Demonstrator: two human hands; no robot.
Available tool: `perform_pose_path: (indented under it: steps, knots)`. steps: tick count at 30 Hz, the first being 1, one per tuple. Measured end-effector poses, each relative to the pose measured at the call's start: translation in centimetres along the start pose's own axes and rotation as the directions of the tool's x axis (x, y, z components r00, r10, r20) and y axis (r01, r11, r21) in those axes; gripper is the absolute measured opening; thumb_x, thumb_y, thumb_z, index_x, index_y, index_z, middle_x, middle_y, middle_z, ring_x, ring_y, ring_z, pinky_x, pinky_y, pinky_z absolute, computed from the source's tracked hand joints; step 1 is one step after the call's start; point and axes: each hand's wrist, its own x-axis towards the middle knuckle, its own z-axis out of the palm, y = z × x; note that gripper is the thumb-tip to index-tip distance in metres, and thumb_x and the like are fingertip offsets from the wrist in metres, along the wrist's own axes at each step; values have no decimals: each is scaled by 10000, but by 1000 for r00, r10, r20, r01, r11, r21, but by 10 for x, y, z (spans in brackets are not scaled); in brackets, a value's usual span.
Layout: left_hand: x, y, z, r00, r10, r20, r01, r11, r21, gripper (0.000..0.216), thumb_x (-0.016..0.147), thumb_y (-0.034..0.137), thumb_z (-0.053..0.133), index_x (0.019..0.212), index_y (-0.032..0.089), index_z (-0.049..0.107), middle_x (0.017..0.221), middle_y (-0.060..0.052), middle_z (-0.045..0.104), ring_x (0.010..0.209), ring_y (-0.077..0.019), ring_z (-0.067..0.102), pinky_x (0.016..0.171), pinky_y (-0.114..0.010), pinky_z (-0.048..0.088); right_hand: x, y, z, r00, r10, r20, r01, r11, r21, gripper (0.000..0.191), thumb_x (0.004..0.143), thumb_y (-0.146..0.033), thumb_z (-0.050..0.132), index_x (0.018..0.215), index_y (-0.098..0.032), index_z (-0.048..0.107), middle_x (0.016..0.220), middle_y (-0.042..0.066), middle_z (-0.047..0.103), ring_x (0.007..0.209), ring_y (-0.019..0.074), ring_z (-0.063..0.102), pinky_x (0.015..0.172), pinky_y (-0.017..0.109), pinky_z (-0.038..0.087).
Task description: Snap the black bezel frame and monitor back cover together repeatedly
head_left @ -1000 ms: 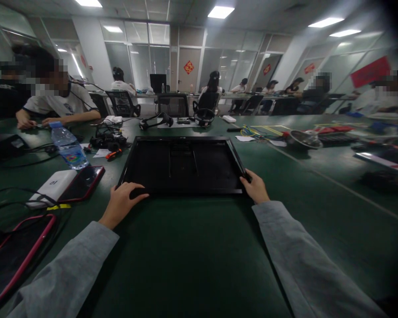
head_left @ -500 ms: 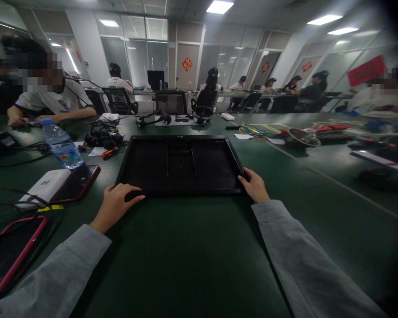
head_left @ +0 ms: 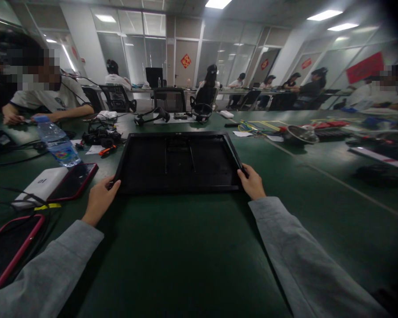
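A flat black rectangular panel with a raised rim (head_left: 179,187) lies on the green table in front of me. My left hand (head_left: 100,198) grips its near left corner, fingers curled round the edge. At the near right corner my right hand (head_left: 252,182) holds the rim, thumb and fingers closed on it. Both arms wear grey sleeves.
Left of the panel lie a red-cased phone (head_left: 73,180), a white power bank (head_left: 42,183), a water bottle (head_left: 57,142) and a tangle of cables (head_left: 102,137). Headsets (head_left: 152,115) sit behind the panel. A metal bowl (head_left: 300,134) stands at the right. People sit round the tables.
My left hand slid from the panel's front edge to its left corner and took hold there. My right hand kept its grip. The view shifted slightly.
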Motion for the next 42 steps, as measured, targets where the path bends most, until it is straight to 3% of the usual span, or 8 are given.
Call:
perform_pose_path:
  steps: [3,8,15,24,27,31,36,42]
  knots:
    - [-2,3,-1,999,43,-31,-42,999,23,505,885,533,588,1228,199,748,1110,-140,781,1014,-340,739,943,-499,565,0,2,1,1000,-9,-4,9,1000,14,541,872,-532,601,1270,-178,695,1202,166,744,1147,338,694,1096,558,499]
    - [-2,5,-2,1000,1,-19,0,999,36,506,888,512,579,1249,194,737,1073,-144,786,1013,-343,748,951,-505,571,0,2,3,1000,-13,-10,13,999,31,547,871,-557,611,1281,-204,692,1177,143,751,1102,317,704,1070,540,518]
    - [7,-5,-4,999,-5,34,5,1000,-8,536,814,544,667,1201,181,744,1025,-129,794,995,-334,760,966,-496,579,3,3,3,1000,0,31,-1,1000,16,433,864,-413,653,1228,-195,740,1176,136,761,1123,320,711,1113,532,499]
    - [11,-4,-8,992,-53,111,68,989,-131,625,769,486,759,1287,140,703,1162,-166,773,1079,-318,748,1001,-476,577,9,14,2,995,-8,98,3,998,55,449,845,-336,696,1264,-178,725,1247,128,750,1179,326,700,1125,556,498]
    - [8,0,-6,996,-24,81,33,993,-114,664,810,515,734,1343,126,665,1206,-185,754,1094,-316,738,1018,-486,562,8,10,3,997,9,76,-9,1000,8,502,846,-299,697,1321,-139,698,1266,164,737,1188,329,696,1123,528,500]
    - [9,0,-3,991,53,121,-43,996,-81,539,882,489,657,1301,151,688,1206,-165,755,1062,-311,737,1008,-486,556,7,6,3,999,34,38,-31,996,-80,587,848,-334,710,1388,-108,660,1235,196,737,1187,347,690,1097,534,506]
    - [14,0,3,984,33,173,-12,993,-121,580,904,412,638,1402,119,588,1318,-197,703,1190,-314,691,1072,-484,523,10,11,6,999,-3,46,5,999,-49,539,900,-399,641,1363,-126,671,1250,181,736,1191,319,692,1088,507,517]
    - [18,-2,-5,961,27,274,42,969,-242,697,836,365,698,1460,141,483,1355,-194,671,1270,-311,655,1082,-492,523,8,6,4,998,-12,61,20,990,-140,529,904,-316,576,1382,-102,654,1256,199,735,1201,329,691,1092,527,511]
